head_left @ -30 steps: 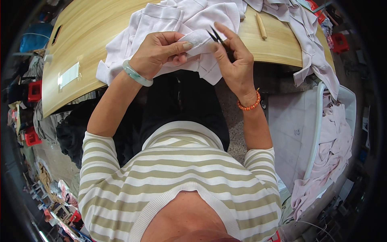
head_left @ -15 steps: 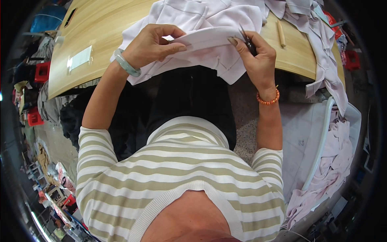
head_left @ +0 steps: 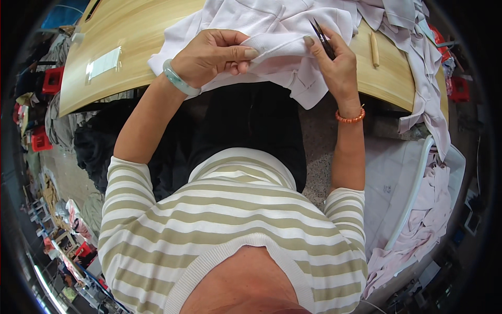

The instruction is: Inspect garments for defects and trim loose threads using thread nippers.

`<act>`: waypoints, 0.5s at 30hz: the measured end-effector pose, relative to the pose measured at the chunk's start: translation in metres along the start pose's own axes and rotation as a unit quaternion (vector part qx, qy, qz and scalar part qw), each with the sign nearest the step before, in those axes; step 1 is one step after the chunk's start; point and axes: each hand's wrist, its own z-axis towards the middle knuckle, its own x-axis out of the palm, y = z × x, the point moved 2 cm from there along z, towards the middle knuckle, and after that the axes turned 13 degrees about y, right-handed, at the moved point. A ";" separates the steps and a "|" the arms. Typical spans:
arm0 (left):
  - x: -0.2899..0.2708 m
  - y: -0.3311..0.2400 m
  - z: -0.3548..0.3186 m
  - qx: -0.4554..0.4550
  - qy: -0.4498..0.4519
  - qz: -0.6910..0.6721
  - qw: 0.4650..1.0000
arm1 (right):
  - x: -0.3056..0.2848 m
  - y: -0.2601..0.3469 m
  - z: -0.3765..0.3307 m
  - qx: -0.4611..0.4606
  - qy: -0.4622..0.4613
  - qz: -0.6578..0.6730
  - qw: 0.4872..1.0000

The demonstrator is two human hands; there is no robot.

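Observation:
A pale pinkish-white garment (head_left: 235, 21) lies bunched on the table edge, with part of it hanging toward my lap. Thumb and fingers of my left hand (head_left: 214, 55) pinch a folded edge of it. My right hand (head_left: 334, 65) is closed around small black thread snips (head_left: 324, 41), whose pointed blades stick out up and to the left. The right thumb rests at the far end of the same folded edge; whether it grips the cloth there is hard to make out.
The wooden table (head_left: 130, 31) carries a taped white paper (head_left: 104, 64) at left and a wooden stick (head_left: 375, 49) at right. More pale garments (head_left: 413, 52) drape over its right edge. A bin (head_left: 418, 193) of pink cloth stands at lower right. Red stools (head_left: 52, 79) sit at left.
My left hand has moved right along the folded edge, nearer my right hand. The snips now point more upward, and the garment has shifted slightly right.

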 end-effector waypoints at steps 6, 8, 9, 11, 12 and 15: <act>-0.007 0.004 0.002 0.024 -0.013 -0.080 0.996 | 0.033 0.033 -0.026 -0.146 0.026 -0.049 0.988; -0.007 0.002 0.005 0.030 -0.001 -0.078 0.997 | 0.040 0.037 -0.027 -0.144 0.022 -0.065 0.987; -0.006 0.002 0.006 0.038 0.011 -0.074 0.996 | 0.042 0.039 -0.027 -0.145 0.018 -0.082 0.986; -0.004 0.004 0.006 0.041 0.016 -0.069 0.997 | 0.044 0.042 -0.023 -0.151 0.006 -0.094 0.984; -0.004 0.004 0.007 0.048 0.019 -0.063 0.997 | 0.045 0.043 -0.021 -0.158 0.003 -0.106 0.982; 0.000 0.007 0.007 0.051 0.013 -0.055 0.997 | 0.049 0.038 -0.018 -0.164 0.003 -0.114 0.980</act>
